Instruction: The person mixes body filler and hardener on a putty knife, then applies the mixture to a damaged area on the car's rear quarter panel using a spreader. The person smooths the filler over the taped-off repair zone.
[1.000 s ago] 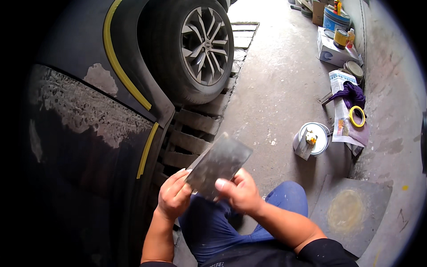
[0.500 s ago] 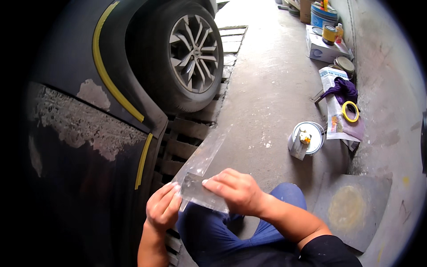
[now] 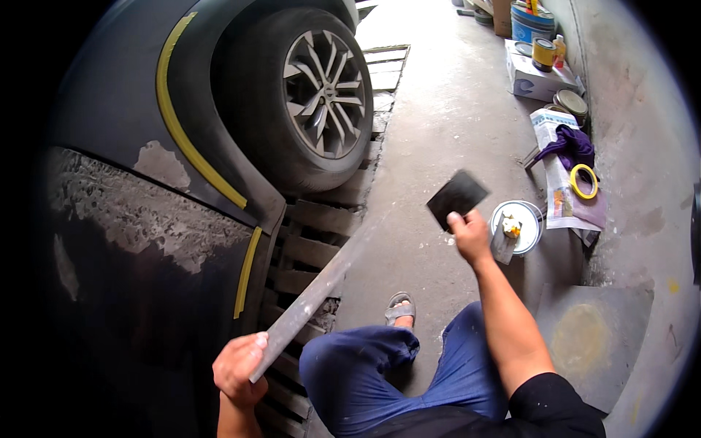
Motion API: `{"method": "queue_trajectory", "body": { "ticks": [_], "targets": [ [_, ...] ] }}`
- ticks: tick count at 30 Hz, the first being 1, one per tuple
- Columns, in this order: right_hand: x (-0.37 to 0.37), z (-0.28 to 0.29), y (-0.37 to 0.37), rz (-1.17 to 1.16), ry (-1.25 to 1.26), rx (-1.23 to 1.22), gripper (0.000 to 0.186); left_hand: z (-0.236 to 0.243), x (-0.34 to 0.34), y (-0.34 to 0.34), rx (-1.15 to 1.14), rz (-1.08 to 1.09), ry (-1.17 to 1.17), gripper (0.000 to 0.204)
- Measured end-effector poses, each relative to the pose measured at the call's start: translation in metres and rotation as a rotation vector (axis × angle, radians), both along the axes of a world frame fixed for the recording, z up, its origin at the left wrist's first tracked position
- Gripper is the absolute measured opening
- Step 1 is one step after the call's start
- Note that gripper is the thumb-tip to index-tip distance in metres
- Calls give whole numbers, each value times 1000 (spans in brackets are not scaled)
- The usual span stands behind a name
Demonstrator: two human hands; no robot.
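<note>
My left hand grips the lower end of a long, thin, pale grey strip, which slants away toward the middle of the floor; its far end is faint. My right hand, raised, holds a dark rectangular flat spreader, thumb on its face. Just right of it stands a white bucket with a flat scraper and a yellowish lump on top. To my left is a dark car panel with sanded patches and yellow tape along the wheel arch.
A tyre stands over slatted boards. Along the right wall are a newspaper-covered stand with purple cloth and tape roll, boxes and cans. A grey board lies at lower right.
My hands have moved apart: the right lifted the dark spreader up and to the right toward the bucket, the left dropped lower left with the long strip. A sandalled foot now shows between my knees.
</note>
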State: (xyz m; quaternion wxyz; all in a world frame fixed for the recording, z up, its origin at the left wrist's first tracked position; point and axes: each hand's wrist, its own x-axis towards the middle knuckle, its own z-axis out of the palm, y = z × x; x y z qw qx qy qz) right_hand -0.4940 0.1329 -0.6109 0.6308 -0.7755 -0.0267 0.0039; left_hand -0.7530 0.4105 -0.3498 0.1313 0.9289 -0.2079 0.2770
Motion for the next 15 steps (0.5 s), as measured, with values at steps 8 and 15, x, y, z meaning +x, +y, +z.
{"method": "queue_trajectory", "body": {
  "ticks": [8, 15],
  "targets": [
    [-42, 79, 53, 101, 456, 910, 15, -37, 5, 20, -464, 501, 274, 9],
    [-118, 131, 106, 333, 447, 920, 25, -54, 22, -2, -562, 532, 319, 15]
  ]
}}
